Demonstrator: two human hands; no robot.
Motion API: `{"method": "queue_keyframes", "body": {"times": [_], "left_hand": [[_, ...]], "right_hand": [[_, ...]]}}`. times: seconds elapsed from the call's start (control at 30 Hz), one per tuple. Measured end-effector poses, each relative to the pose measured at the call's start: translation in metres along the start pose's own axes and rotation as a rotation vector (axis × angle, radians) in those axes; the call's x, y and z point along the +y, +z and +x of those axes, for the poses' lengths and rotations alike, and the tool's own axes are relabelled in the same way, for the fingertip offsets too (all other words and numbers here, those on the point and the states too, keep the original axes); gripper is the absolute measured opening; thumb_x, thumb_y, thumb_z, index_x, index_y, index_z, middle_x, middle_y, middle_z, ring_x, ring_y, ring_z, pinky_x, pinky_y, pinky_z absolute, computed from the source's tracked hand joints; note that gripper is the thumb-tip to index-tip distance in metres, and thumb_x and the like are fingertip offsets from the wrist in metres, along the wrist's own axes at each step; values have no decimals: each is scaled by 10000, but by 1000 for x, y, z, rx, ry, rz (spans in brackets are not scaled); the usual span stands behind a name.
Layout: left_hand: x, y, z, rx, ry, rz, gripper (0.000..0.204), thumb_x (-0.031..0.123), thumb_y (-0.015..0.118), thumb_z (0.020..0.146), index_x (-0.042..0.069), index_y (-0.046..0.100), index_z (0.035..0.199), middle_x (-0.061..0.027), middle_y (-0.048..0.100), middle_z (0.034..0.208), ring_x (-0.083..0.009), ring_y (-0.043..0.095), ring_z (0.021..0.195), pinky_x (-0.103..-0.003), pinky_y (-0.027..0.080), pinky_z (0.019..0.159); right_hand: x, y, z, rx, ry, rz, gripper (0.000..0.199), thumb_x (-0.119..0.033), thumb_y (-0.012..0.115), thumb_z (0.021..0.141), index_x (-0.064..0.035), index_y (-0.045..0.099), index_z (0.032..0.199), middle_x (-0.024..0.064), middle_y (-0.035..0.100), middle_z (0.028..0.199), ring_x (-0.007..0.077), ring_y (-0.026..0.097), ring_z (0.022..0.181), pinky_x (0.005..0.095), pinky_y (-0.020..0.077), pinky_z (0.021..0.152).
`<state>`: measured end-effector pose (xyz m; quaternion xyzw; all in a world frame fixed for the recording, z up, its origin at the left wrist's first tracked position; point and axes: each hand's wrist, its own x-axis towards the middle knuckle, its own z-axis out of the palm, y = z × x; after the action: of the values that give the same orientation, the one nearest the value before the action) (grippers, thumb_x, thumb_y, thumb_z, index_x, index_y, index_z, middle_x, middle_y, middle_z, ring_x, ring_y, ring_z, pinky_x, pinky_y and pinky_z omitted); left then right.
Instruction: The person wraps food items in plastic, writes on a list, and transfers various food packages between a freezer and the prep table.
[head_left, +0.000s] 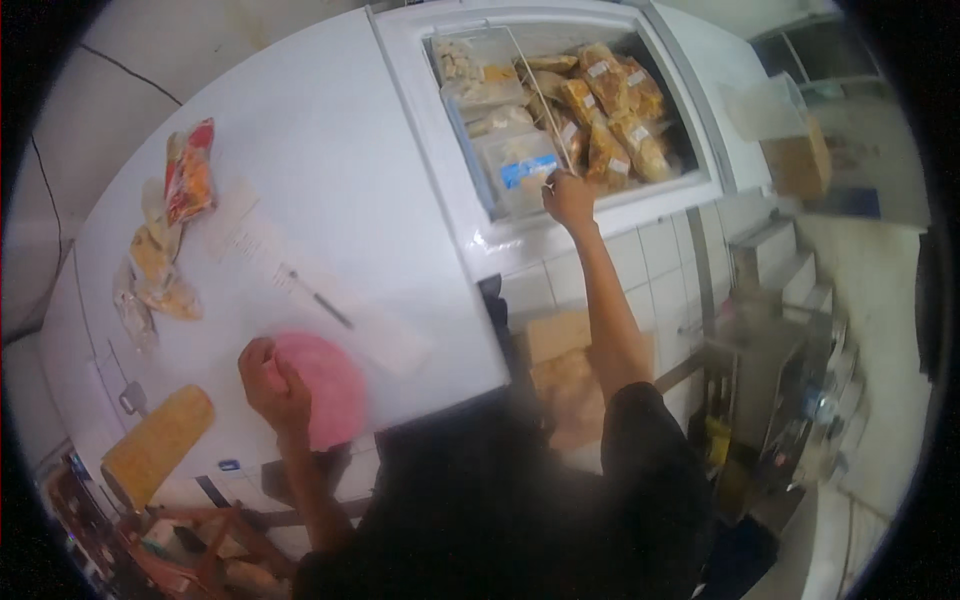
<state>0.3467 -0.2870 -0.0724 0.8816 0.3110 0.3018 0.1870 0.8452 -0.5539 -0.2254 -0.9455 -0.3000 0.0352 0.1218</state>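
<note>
My left hand (275,392) is closed on a soft pink bag or cloth (328,388) at the front edge of the white freezer lid; which of the two it is, I cannot tell. My right hand (571,200) reaches over the near rim of the open chest freezer (468,215). Its fingers are closed at the near end of a thin white rod (545,103) that runs across the opening. Several labelled bags of brown frozen food (606,155) lie right of the rod. Left of it are pale packs (500,120) and a clear pack with a blue label (528,172).
On the lid (330,130) lie a red-and-clear food packet (190,175), several clear packets (160,265), a paper sheet (385,335), a pen (333,310) and a yellowish roll (160,440). A cardboard box (797,163) stands to the right; stacked steps or shelves are below it.
</note>
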Motion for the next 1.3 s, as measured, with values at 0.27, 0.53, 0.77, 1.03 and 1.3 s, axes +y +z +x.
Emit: {"method": "queue_keyframes", "body": {"times": [0.27,0.53,0.77,1.03,1.3], "left_hand": [[168,121,4,-255,-151,-159,319,10,631,934,-13,636,1252,-200,659,1166,-344,678,1025,-427,548,911],[218,152,4,-405,-417,-310,326,-14,630,919,-16,632,1245,-213,650,1170,-341,688,993,-418,572,853],[222,177,0,-354,-496,-246,336,-37,623,919,2,636,1251,-198,668,1138,-335,698,971,-411,575,852],[239,215,28,-345,-539,-243,334,8,646,945,18,630,1279,-205,669,1168,-386,698,987,-447,575,854],[250,229,68,-339,-573,-333,277,26,635,972,6,638,1248,-221,679,1142,-394,691,1023,-448,563,904]], "right_hand": [[50,72,143,16,-403,-105,456,-159,704,840,-23,639,1270,267,666,1237,425,694,1101,509,594,896],[45,95,217,-331,-370,-235,293,-248,657,911,-58,676,1133,239,728,1091,386,743,996,501,617,861],[58,142,288,-491,-423,-377,661,-571,732,888,22,687,1178,226,753,1125,358,736,1089,480,605,912],[33,121,272,-369,-635,-338,556,-452,826,808,-2,681,1101,214,757,1076,376,740,1018,470,599,903],[33,58,268,-332,-596,-38,375,-296,712,928,-37,540,1138,219,738,958,438,722,947,579,567,826]]}}
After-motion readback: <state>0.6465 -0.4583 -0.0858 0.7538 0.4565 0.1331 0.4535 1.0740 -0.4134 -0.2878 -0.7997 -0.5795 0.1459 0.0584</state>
